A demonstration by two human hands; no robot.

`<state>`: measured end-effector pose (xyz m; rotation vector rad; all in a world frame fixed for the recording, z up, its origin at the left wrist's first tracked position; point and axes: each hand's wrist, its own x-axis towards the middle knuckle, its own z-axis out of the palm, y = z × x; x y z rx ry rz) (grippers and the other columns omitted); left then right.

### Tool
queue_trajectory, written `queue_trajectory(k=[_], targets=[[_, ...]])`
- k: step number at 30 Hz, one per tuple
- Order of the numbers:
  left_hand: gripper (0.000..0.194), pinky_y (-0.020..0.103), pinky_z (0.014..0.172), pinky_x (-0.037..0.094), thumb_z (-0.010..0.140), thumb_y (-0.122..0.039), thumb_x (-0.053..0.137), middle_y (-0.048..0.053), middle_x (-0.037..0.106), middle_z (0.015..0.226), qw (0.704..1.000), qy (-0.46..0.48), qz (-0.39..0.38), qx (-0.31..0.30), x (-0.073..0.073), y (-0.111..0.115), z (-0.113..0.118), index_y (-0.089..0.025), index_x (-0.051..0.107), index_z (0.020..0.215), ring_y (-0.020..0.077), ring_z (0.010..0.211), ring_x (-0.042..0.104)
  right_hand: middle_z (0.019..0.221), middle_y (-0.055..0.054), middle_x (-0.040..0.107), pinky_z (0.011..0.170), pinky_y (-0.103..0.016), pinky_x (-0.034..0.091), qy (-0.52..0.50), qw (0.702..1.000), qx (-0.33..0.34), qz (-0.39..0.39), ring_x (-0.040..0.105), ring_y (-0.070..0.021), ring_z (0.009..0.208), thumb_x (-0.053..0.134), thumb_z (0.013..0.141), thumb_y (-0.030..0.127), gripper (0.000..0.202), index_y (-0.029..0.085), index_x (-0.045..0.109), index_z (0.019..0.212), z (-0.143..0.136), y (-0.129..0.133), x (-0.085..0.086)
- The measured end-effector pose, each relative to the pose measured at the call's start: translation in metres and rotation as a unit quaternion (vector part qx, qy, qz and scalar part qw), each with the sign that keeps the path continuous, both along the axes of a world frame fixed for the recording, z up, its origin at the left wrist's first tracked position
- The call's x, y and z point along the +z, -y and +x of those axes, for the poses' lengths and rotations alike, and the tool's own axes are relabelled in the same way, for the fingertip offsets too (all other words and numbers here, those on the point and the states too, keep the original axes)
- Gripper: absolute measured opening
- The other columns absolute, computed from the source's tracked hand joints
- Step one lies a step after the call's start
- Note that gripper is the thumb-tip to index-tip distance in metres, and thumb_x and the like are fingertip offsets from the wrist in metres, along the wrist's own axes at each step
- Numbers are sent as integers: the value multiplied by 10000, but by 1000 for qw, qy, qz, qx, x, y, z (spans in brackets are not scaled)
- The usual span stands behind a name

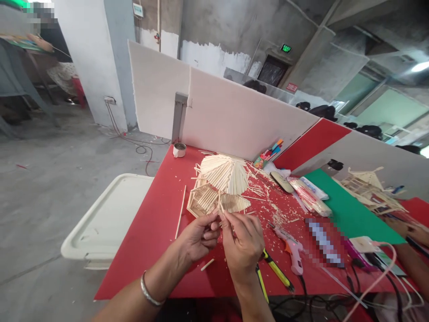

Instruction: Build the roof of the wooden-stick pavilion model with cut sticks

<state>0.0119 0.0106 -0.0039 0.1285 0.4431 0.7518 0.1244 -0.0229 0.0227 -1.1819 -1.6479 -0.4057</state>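
My left hand (pixel 203 235) and my right hand (pixel 243 235) meet over the red table (pixel 150 241), fingers pinched together. Between their fingertips is a short thin wooden stick (pixel 220 200), held at its lower end. Just beyond them sits a hexagonal frame of stacked sticks (pixel 197 201), partly covered by the hands. Behind it rests a cone-like roof of pale sticks (pixel 224 172). A flat oval stick panel (pixel 237 203) lies beside the frame. One long stick (pixel 180 212) lies left of the frame, and a short stick (pixel 208 264) is near my left wrist.
To the right are a pink glue gun (pixel 293 252), yellow-handled cutters (pixel 276 270), stick packs (pixel 310 197) and cables. A roll of tape (pixel 179 150) stands at the back-left corner. White partition (pixel 241 116) borders the back. Another person's hand (pixel 417 232) is at far right.
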Motion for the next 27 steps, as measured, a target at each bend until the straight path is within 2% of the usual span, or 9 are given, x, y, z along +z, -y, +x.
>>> queue_trajectory(k=[6,9,12,16,19,20,22,24,27], targets=[[202,115,324,122,779,-220,694,-63,442,472,1000,-20,18,5,0,5,-1,-97,591,657,-6,325,266,812,-43,712,722,-341,495,-55,998,2,11,617,-173,755,642,842,177,99,222,699,909,4,2,-8],[197,131,334,131,703,-252,766,-54,481,482,997,-51,60,23,5,16,0,-91,654,719,-7,329,269,837,-43,684,700,-315,503,-149,988,12,-35,614,-165,767,644,843,184,103,219,687,930,8,12,-12],[323,138,344,143,603,-323,842,-40,536,532,988,-83,101,82,9,34,7,-108,702,801,-6,357,290,822,-36,651,653,-277,506,-231,966,49,-101,606,-150,745,626,854,187,67,209,673,897,7,30,-17],[382,134,356,160,575,-407,849,-74,433,419,983,-114,109,94,9,56,17,-135,722,811,11,369,288,772,-24,646,645,-255,504,-223,960,70,-156,603,-146,732,595,872,197,77,209,668,852,8,60,-26],[372,130,346,166,595,-456,824,-60,459,416,970,-176,140,93,8,63,20,-133,710,740,5,353,298,807,-36,667,677,-254,516,-181,952,75,-234,623,-148,751,520,918,242,173,217,687,880,32,73,-31],[377,129,339,168,597,-470,818,-48,497,442,961,-205,154,102,8,63,20,-135,706,733,5,350,325,841,-47,675,698,-266,521,-152,952,63,-257,630,-159,781,499,928,269,202,219,693,903,46,75,-34],[394,131,323,176,593,-489,811,-22,573,528,941,-261,183,118,9,63,19,-140,703,739,14,351,394,973,-76,676,798,-332,515,-72,966,-37,-244,624,-210,921,544,897,349,229,226,678,1037,77,78,-40],[408,138,304,191,587,-501,807,-10,604,584,925,-296,208,114,10,62,21,-139,702,741,27,347,438,1059,-113,649,820,-391,511,-16,965,-123,-230,603,-260,985,593,838,469,415,200,628,1152,99,80,-48],[412,148,292,238,574,-504,809,-14,590,567,914,-319,231,101,12,63,27,-130,695,702,38,339,442,1053,-111,647,817,-361,505,27,948,-138,-284,614,-236,954,527,877,445,399,188,604,1173,97,78,-51]])
